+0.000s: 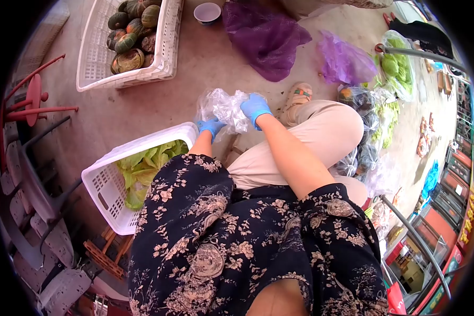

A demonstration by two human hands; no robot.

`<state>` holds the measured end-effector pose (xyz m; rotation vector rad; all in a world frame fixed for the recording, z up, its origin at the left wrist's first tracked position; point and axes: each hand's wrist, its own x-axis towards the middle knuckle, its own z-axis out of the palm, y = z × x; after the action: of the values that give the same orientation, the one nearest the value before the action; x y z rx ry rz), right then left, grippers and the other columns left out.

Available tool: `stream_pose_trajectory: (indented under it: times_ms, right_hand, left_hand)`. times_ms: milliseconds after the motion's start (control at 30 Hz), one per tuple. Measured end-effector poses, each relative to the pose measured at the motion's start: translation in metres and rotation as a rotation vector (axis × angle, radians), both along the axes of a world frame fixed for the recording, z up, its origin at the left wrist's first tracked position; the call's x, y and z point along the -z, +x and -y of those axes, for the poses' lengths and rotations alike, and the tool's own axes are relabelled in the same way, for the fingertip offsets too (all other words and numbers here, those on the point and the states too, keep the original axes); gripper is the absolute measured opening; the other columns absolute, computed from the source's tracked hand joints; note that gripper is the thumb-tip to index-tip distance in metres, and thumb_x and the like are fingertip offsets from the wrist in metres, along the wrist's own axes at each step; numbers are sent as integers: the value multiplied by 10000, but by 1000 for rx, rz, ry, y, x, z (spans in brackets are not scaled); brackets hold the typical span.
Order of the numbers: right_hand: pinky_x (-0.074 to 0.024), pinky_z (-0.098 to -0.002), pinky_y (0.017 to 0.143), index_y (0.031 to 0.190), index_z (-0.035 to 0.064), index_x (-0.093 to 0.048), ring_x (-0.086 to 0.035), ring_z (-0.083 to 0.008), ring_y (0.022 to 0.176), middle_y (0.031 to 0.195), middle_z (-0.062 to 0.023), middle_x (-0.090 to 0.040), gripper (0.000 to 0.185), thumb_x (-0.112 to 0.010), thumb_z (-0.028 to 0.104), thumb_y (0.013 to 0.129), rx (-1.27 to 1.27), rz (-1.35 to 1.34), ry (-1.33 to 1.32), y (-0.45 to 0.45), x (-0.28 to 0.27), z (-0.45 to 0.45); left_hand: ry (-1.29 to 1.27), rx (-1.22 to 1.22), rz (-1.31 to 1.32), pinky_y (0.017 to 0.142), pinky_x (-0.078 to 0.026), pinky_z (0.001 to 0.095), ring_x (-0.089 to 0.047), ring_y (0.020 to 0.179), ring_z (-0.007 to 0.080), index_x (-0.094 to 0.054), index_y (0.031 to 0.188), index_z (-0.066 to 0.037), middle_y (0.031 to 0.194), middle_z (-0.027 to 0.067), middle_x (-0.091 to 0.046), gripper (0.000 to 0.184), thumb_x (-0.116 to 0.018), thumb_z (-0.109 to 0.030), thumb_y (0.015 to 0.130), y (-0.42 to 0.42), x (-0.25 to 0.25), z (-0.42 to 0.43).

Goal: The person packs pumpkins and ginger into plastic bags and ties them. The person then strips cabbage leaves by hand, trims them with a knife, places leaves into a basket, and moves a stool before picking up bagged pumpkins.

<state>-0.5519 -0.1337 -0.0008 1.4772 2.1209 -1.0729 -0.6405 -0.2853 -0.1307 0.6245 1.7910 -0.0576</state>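
Note:
Both my hands wear blue gloves and hold a crumpled clear plastic bag [225,109] in front of my knees. My left hand [211,127] grips the bag's lower left side, its fingers partly hidden by the plastic. On the right side, my right hand [255,108] is closed on the bag's edge. Just below and left of my left hand stands a white basket [102,187] with leafy green vegetables [147,166] in it. I cannot make out anything inside the bag.
A white crate [168,39] of squashes [134,31] stands at the upper left, beside a small bowl [207,12]. Purple mesh [266,39] and a purple bag [345,60] lie ahead. Bagged produce [371,124] lines the right; a red stool [34,100] is left.

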Motion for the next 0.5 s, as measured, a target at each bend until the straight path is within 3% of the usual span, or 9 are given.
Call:
stream_pose_trajectory:
  times_ms: [100, 200, 300, 400, 500]
  right_hand:
    - [-438, -360, 789, 1026, -48, -543, -553, -363, 918, 999, -229, -572, 474, -576, 300, 705, 150, -69, 28, -4, -15, -19]
    - [-455, -334, 770, 1001, -30, -556, -577, -293, 883, 959, -163, -590, 381, -573, 240, 731, 535, -469, -10, -4, -44, -44]
    - [-462, -338, 771, 994, -2, -550, -575, -220, 843, 898, -110, -590, 299, -559, 157, 742, 979, -1039, -257, 3, -52, -64]
    - [-471, -327, 780, 1057, 27, -527, -573, -213, 855, 977, -83, -576, 322, -543, 144, 757, 1266, -1229, -654, 12, -82, -66]
    - [-446, -309, 838, 1152, 25, -461, -545, -193, 950, 1062, -74, -546, 404, -554, 171, 787, 997, -1332, -823, 18, -121, -47]
  left_hand:
    - [225, -725, 298, 1020, -241, 341, -314, 1240, 284, -370, 1277, -20, 1303, 202, -368, 658, -585, -351, 750, 9, 28, 18]
    - [594, -918, 326, 1002, -276, 339, -385, 1188, 229, -438, 1212, 30, 1251, 148, -449, 521, -569, -242, 787, -7, -16, -9]
    - [846, -1182, 658, 970, -329, 322, -454, 1122, 222, -459, 1183, 43, 1210, 137, -487, 459, -531, -212, 809, -46, -80, -40]
    - [938, -1359, 797, 918, -388, 319, -522, 1036, 223, -505, 1139, 27, 1086, 132, -565, 369, -521, -149, 815, -81, -155, -54]
    - [1112, -1277, 951, 928, -391, 345, -502, 1060, 232, -489, 1143, 34, 1119, 131, -539, 401, -529, -187, 811, -99, -205, -57]
